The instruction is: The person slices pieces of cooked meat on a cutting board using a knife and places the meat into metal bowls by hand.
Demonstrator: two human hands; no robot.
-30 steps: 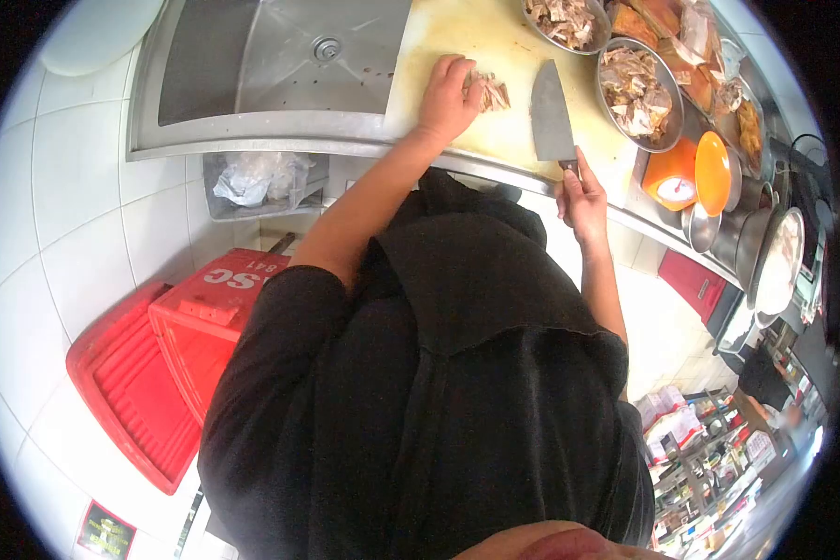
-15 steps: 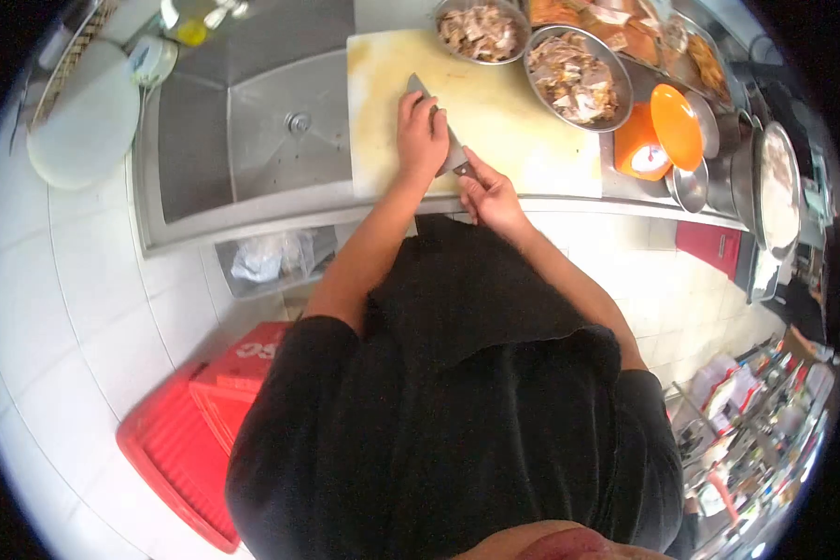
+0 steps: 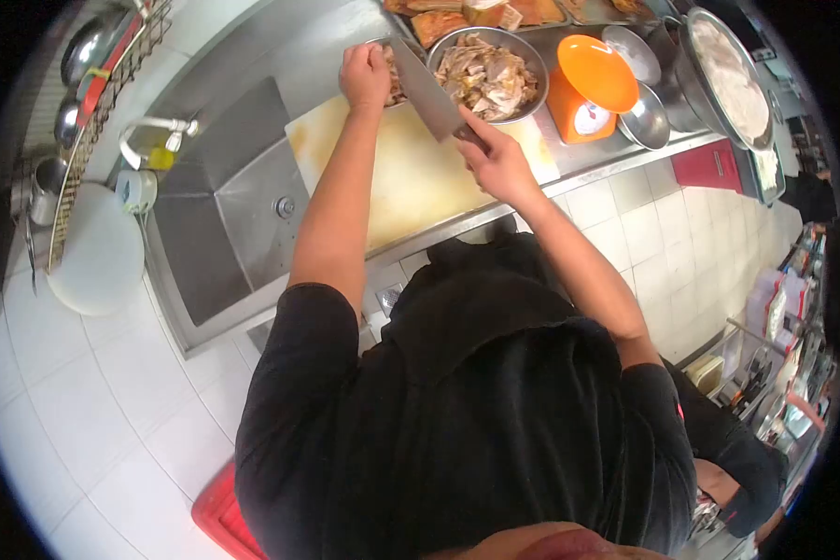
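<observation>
My right hand (image 3: pixel 501 166) grips the dark handle of a cleaver (image 3: pixel 427 101). Its broad blade points up and left, passing over part of a smaller metal bowl of chopped meat (image 3: pixel 395 79). At that bowl's left side is my left hand (image 3: pixel 365 77), its fingers curled closed; whether they hold the rim or something small is hidden. A larger metal bowl (image 3: pixel 539 98) heaped with chopped cooked meat stands right of the blade. Below both hands lies a stained, pale yellow cutting board (image 3: pixel 420 182).
Left of the board is a steel sink (image 3: pixel 252 210) with a faucet (image 3: pixel 159 126). To the right stand an orange scale (image 3: pixel 583 103), a small metal bowl (image 3: pixel 646 119) and a large pot (image 3: pixel 719 79). Trays of meat (image 3: pixel 439 23) line the back. Another person (image 3: pixel 737 457) is behind at right.
My left hand has left the blade and moved away to the smaller bowl's side. My right hand has lifted the cleaver off the board toward the bowls. The view has turned.
</observation>
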